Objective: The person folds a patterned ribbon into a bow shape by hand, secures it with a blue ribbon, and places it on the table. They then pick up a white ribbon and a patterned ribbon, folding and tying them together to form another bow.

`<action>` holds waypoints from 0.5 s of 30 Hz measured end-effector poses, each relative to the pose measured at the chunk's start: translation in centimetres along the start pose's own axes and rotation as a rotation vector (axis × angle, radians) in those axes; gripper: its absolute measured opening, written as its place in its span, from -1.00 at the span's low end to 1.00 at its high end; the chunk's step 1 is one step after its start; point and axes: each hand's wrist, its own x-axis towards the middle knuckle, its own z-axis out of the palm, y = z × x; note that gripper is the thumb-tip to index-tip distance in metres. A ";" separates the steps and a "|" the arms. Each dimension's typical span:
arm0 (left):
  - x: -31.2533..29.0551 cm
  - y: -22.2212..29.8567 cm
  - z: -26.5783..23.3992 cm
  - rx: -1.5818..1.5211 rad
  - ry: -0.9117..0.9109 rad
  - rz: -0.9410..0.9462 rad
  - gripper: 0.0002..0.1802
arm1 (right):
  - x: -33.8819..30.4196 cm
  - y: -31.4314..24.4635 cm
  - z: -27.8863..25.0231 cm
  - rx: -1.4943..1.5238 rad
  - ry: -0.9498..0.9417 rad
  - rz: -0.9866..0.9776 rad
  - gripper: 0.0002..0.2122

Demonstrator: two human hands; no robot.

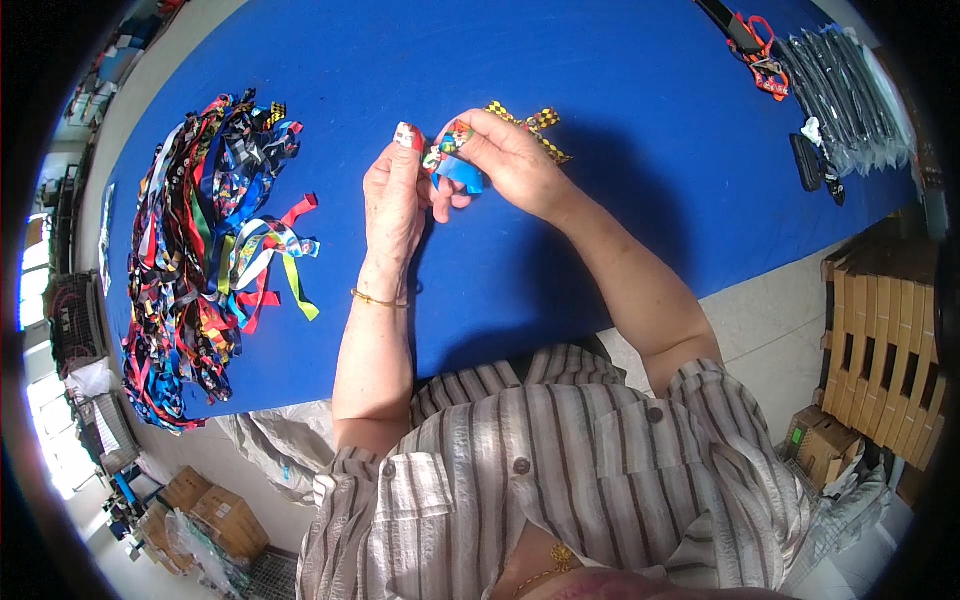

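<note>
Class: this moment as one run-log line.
left hand, right hand: holding multicoloured printed ribbon | left: heaped multicoloured ribbons | beneath: blue tabletop

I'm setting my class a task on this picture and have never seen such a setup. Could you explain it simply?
There is no robot: these are a person's bare hands. The one picture comes from a wide fisheye camera on the person's head, looking down, so edges bend near the rim. The left hand and right hand hold a colourful ribbon between them. On the blue table lie a ribbon heap at left and packets at far right. Yellow-and-black checked ribbon shows beyond the right hand.
</note>
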 end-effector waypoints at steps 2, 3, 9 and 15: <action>0.0 -0.1 -0.4 -0.002 -0.030 0.001 -0.49 | -0.1 -0.3 0.2 0.042 -0.014 0.026 -0.78; 0.1 -0.1 -0.6 -0.004 -0.060 0.002 -0.48 | -0.1 -0.4 0.3 0.085 -0.027 0.052 -0.78; 0.0 0.1 0.2 0.058 0.014 -0.059 -0.51 | -0.2 -0.5 0.9 0.153 0.027 0.059 -0.79; 0.2 -0.3 0.3 0.008 0.092 -0.030 -0.44 | -0.1 -0.1 0.3 0.051 0.083 0.001 -0.79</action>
